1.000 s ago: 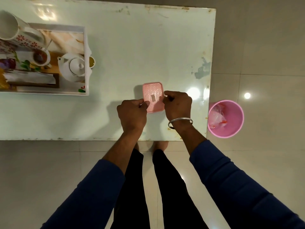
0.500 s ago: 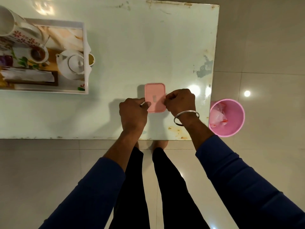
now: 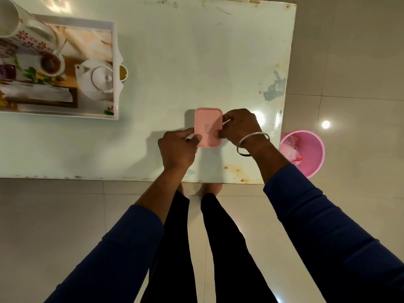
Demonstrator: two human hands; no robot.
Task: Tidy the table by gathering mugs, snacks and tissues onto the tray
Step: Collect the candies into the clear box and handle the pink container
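Note:
A pink rectangular lidded box point(image 3: 208, 125) rests on the pale table point(image 3: 196, 62) near its front right part. My left hand point(image 3: 177, 149) grips the box's lower left corner with thumb and fingers. On the right edge, my right hand point(image 3: 238, 126), with a metal bangle at the wrist, pinches the box. The white tray point(image 3: 116, 62) stands at the far left and carries a white teapot point(image 3: 96, 79), a floral mug point(image 3: 13, 25), a cup of dark drink point(image 3: 50, 64) and tissues point(image 3: 37, 92) in a dark holder.
A small cup of yellowish drink point(image 3: 123, 72) sits just outside the tray's right rim. A pink waste bin point(image 3: 306, 153) with wrappers stands on the tiled floor right of the table. My legs are at the table's front edge.
Both hands stay on the pink box, which has shifted slightly on the table. My fingers have moved along its edges, and its lid now looks smooth rather than patterned.

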